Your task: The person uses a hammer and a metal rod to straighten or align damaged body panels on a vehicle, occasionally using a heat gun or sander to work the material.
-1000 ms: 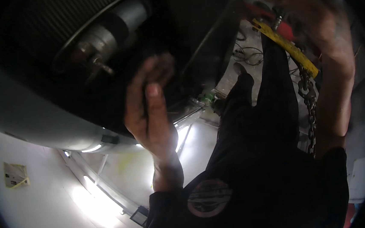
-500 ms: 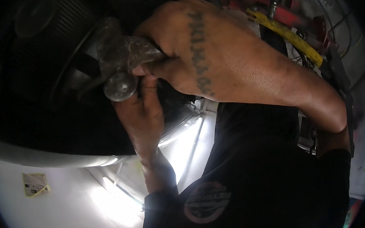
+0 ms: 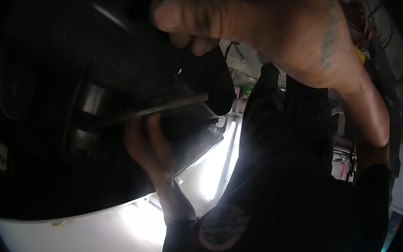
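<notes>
Up under the big dark rounded housing (image 3: pixel 40 186), both hands are working overhead on a cylindrical metal fitting (image 3: pixel 91 104) and the flat dark plate (image 3: pixel 162 105) jutting out beside it. The left hand (image 3: pixel 149 149) is reaching up from below, its fingers (image 3: pixel 154 127) pressing against the underside of the plate edge; whether they are curling round anything is hidden in shadow. The right hand (image 3: pixel 269 30) is coming in from above, its fingers (image 3: pixel 178 16) bunched together and bearing down near the top of the plate, though what they are pinching, if anything, I cannot tell. The plate is looking like rigid sheet metal, thin-edged and probably sharp, so it is best gripped on its flat faces rather than the rim. The fitting is looking solid, heavy and smooth, likely slippery, and is asking for a full wrap around its barrel.
</notes>
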`<action>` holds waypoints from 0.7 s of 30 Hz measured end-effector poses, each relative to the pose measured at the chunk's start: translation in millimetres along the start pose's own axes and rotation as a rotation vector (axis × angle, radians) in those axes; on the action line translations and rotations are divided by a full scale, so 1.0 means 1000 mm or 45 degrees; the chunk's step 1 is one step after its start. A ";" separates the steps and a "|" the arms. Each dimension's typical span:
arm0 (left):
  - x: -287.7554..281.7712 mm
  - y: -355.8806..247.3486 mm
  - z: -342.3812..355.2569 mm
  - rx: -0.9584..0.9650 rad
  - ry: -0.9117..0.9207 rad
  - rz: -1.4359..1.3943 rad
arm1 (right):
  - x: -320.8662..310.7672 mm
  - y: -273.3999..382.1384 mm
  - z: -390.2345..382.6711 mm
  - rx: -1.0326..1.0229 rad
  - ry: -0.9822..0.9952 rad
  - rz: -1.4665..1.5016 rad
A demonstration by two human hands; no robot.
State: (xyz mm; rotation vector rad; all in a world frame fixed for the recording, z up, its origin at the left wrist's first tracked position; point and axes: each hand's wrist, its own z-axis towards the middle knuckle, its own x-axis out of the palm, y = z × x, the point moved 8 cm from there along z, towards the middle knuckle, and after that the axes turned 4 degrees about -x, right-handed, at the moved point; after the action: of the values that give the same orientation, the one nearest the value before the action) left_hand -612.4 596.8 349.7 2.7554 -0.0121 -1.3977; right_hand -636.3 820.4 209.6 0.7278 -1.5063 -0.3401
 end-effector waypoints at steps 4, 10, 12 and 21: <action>0.004 0.009 -0.011 -0.070 -0.079 -0.070 | -0.013 -0.027 -0.011 -0.036 -0.094 0.192; 0.017 0.010 -0.018 0.014 0.068 0.134 | -0.025 -0.033 -0.022 -0.206 -0.033 0.230; 0.019 0.014 -0.019 -0.040 0.057 -0.009 | -0.026 -0.027 -0.028 -0.121 -0.206 -0.038; 0.031 0.013 -0.023 -0.095 0.144 0.074 | -0.014 -0.022 -0.050 0.069 -0.125 0.124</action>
State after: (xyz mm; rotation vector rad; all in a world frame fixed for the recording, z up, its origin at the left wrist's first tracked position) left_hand -575.1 583.9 339.3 2.7448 -0.0340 -1.2014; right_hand -583.7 823.2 189.7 0.6859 -1.6428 -0.2658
